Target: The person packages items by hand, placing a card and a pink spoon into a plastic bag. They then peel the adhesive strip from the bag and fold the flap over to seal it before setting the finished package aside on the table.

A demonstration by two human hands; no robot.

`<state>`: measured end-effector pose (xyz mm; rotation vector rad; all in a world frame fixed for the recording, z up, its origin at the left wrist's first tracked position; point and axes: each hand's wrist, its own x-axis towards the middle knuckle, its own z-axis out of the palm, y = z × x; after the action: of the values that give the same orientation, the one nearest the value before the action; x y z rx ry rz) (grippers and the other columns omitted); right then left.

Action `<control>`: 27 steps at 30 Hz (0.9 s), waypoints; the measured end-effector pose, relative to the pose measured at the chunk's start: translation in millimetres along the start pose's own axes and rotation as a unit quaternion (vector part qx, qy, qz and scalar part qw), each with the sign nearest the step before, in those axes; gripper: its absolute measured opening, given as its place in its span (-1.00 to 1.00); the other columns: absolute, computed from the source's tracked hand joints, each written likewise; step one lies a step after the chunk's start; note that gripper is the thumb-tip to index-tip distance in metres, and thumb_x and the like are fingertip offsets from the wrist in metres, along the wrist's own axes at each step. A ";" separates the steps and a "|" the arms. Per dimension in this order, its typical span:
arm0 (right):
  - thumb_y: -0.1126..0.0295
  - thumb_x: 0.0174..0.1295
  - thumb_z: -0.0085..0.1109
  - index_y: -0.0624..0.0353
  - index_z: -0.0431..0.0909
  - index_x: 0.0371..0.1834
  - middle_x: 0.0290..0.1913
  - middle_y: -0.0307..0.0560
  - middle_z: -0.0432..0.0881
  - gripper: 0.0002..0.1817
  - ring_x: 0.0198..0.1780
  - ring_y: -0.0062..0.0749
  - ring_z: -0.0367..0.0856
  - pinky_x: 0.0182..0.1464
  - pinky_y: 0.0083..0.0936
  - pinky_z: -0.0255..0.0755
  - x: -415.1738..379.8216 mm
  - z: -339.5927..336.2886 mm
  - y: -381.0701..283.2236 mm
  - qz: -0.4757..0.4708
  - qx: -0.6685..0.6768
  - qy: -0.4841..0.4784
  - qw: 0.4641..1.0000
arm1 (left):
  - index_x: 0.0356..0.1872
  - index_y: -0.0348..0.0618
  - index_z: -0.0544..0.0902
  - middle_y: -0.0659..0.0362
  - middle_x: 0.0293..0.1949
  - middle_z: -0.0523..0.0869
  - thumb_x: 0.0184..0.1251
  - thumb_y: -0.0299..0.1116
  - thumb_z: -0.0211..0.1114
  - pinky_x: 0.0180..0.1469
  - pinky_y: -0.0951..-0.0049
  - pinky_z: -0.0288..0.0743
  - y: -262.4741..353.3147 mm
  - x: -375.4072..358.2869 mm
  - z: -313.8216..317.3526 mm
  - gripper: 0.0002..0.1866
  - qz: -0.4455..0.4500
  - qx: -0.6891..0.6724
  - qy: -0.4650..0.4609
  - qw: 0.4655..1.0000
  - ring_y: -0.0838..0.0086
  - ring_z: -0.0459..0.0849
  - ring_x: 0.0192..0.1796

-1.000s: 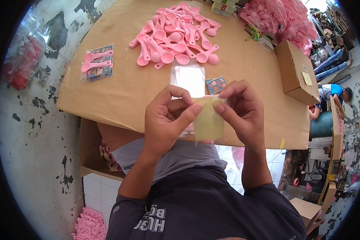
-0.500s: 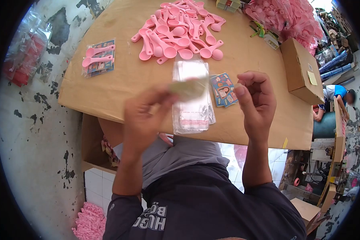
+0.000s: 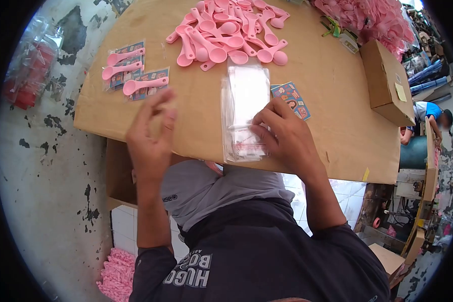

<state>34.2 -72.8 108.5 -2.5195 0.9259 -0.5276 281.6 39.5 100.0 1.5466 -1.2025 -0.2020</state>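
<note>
A stack of clear bags (image 3: 249,95) lay on the surface (image 3: 196,121). The right hand (image 3: 289,135) was positioned at the stack's right edge, fingers curled; whether they pinched a bag could not be determined. The left hand (image 3: 150,136) was left of the stack, fingers spread, near one bagged spoon (image 3: 147,85). Two further bagged spoons (image 3: 122,70) lay farther left of the stack. Printed cards (image 3: 293,99) lay right of the stack; the spoon pile (image 3: 229,41) lay beyond its far end.

it's a workshop — heaped pink spoons (image 3: 230,42), plastic sleeves (image 3: 249,95), peeling wall (image 3: 50,171).
</note>
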 end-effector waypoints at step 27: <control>0.11 0.25 0.47 0.25 0.50 -0.22 -0.20 0.00 0.59 -0.57 -0.25 -0.22 0.59 -0.19 -0.28 0.50 -12.7 -32.1 48.9 0.222 0.054 0.103 0.968 | 0.22 -0.27 0.56 -0.10 0.07 0.77 0.51 -0.43 0.32 0.10 0.30 0.74 21.2 -3.2 64.7 -0.66 -0.278 -0.526 -0.064 0.801 0.20 0.79 0.11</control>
<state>-15.6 -106.0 109.2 -2.0932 1.4473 -0.6778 224.3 3.6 91.6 0.8124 -0.4746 -1.1711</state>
